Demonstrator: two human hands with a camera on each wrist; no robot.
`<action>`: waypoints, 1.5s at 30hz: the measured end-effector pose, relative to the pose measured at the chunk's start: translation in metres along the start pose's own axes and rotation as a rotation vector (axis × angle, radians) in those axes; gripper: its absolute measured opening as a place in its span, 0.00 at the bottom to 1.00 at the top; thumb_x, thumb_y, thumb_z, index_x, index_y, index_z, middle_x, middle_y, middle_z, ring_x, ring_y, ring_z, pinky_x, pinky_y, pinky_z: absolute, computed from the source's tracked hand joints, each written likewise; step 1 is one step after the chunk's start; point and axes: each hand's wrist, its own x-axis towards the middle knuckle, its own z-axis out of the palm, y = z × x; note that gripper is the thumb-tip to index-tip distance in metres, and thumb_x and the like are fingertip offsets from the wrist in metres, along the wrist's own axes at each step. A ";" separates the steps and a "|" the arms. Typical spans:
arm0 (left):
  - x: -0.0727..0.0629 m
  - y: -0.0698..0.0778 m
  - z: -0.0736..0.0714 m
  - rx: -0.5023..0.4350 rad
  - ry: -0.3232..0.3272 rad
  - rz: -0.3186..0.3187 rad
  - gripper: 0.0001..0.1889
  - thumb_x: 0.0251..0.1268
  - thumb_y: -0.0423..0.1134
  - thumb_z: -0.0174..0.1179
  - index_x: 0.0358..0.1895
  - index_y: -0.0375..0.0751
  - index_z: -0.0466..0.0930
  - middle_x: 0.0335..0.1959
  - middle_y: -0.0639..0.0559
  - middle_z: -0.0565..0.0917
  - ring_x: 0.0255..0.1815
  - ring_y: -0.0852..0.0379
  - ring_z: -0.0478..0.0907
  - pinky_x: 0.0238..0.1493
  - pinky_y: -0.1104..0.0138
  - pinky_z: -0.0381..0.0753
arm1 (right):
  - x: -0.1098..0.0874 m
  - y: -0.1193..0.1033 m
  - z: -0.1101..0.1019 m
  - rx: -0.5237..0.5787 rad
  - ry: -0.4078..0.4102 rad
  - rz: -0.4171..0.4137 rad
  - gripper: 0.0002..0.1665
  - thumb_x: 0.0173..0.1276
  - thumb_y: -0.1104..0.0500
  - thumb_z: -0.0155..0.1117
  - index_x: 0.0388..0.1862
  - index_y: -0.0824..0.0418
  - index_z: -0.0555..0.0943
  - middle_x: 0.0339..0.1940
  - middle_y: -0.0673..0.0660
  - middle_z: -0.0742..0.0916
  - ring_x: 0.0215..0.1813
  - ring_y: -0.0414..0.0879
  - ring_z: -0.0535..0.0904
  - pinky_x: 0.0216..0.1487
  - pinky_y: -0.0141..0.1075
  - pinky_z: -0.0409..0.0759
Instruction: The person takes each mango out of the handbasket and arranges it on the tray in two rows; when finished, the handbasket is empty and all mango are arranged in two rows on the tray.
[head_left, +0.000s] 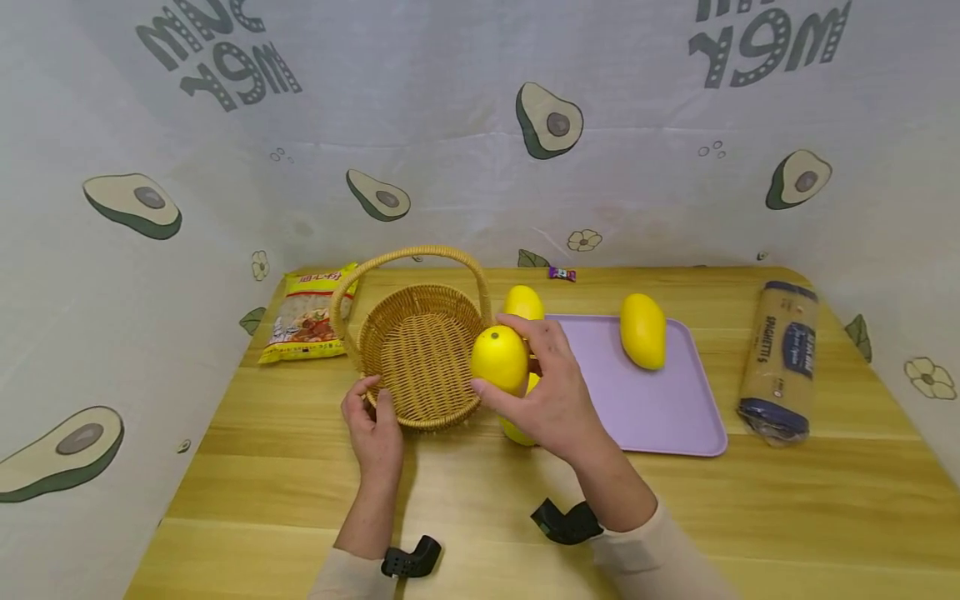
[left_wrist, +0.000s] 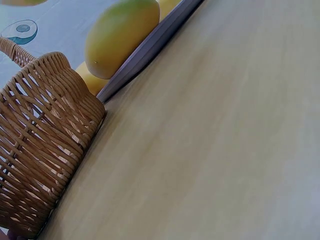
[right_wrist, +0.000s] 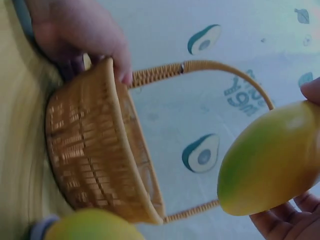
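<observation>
A yellow mango (head_left: 498, 360) is in my right hand (head_left: 553, 398), held between thumb and fingers beside the right side of the wicker basket (head_left: 423, 371). In the right wrist view this mango (right_wrist: 272, 160) shows a greenish patch and is off the table. My left hand (head_left: 378, 442) grips the basket's near left rim. The right wrist view shows that thumb over the rim, with the other fingers outside. No fruit shows inside the basket, whose arched handle stands up. Behind and below the right hand, partly hidden, are a mango (head_left: 523, 302) and another mango (head_left: 516, 429).
Right of the basket lies a lilac tray (head_left: 645, 425) with a mango (head_left: 642, 332) on its far part. A spaghetti pack (head_left: 780, 358) lies at the far right. Left of the basket is a yellow food bag (head_left: 309, 312). A small purple candy (head_left: 562, 274) lies by the back edge.
</observation>
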 end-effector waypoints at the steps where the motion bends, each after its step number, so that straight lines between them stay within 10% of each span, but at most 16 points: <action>1: 0.000 0.000 0.000 0.000 -0.004 -0.003 0.13 0.77 0.34 0.50 0.58 0.36 0.74 0.56 0.49 0.65 0.37 0.59 0.61 0.39 0.70 0.63 | 0.000 0.002 -0.004 -0.012 0.003 0.007 0.43 0.54 0.56 0.81 0.70 0.48 0.75 0.56 0.58 0.74 0.52 0.49 0.74 0.49 0.46 0.80; 21: 0.000 -0.001 -0.001 0.020 -0.017 -0.020 0.14 0.77 0.36 0.50 0.59 0.35 0.73 0.55 0.50 0.65 0.39 0.58 0.62 0.40 0.69 0.64 | 0.009 0.050 -0.083 -0.126 -0.021 0.351 0.45 0.72 0.43 0.64 0.82 0.37 0.55 0.67 0.67 0.72 0.53 0.62 0.75 0.43 0.42 0.76; 31: -0.002 0.001 -0.001 0.020 -0.013 -0.009 0.14 0.75 0.35 0.50 0.59 0.36 0.74 0.54 0.51 0.65 0.39 0.58 0.62 0.40 0.70 0.64 | 0.011 0.072 -0.109 -0.138 -0.114 0.435 0.36 0.82 0.45 0.35 0.85 0.46 0.45 0.68 0.73 0.66 0.53 0.65 0.69 0.42 0.47 0.72; 45: -0.002 0.001 -0.001 0.018 -0.018 -0.012 0.14 0.76 0.35 0.49 0.59 0.35 0.73 0.53 0.52 0.64 0.39 0.57 0.61 0.41 0.68 0.62 | 0.005 0.090 -0.146 -0.247 -0.252 0.557 0.49 0.75 0.37 0.57 0.83 0.55 0.50 0.69 0.76 0.66 0.58 0.66 0.70 0.47 0.44 0.77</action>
